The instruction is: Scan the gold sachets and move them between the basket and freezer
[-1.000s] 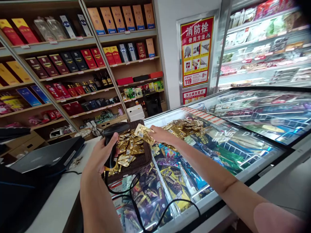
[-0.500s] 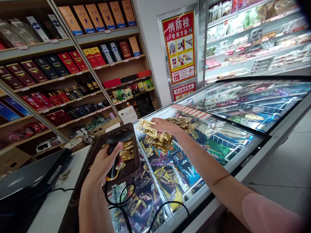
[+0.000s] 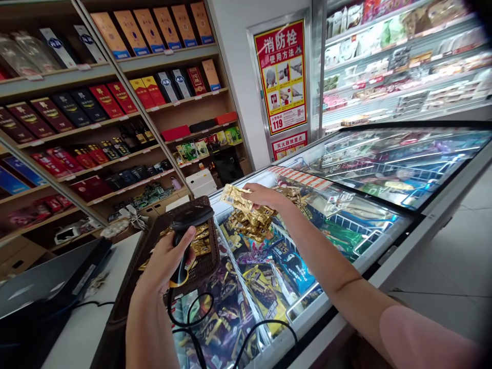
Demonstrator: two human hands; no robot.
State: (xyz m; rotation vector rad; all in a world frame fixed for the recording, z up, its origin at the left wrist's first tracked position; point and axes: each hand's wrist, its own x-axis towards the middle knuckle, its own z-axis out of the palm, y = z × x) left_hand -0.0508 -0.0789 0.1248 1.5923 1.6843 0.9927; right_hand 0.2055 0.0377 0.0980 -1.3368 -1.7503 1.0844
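My left hand (image 3: pixel 169 256) is wrapped around the handle of a black barcode scanner (image 3: pixel 191 216), whose cable loops down over the freezer glass. Its head points to the right, above a brown woven basket (image 3: pixel 205 266) with gold packets (image 3: pixel 201 241) in it. My right hand (image 3: pixel 265 197) pinches a gold foil packet (image 3: pixel 235 197) above a pile of similar gold packets (image 3: pixel 251 223) on the glass lid. Another heap of gold packets (image 3: pixel 290 195) lies just behind that hand, partly hidden by it.
Under the glass of the chest freezer (image 3: pixel 378 264) are wire baskets of coloured ice-cream packs. A laptop (image 3: pixel 49 277) stands on the counter at left. Shelves of boxed goods (image 3: pixel 134 97) line the left wall, and an open display cooler (image 3: pixel 403 66) is at the right back.
My right hand and the gold packet have shifted slightly right and up. The scanner stays in my left hand near the basket, almost unmoved. The view has shifted a little.
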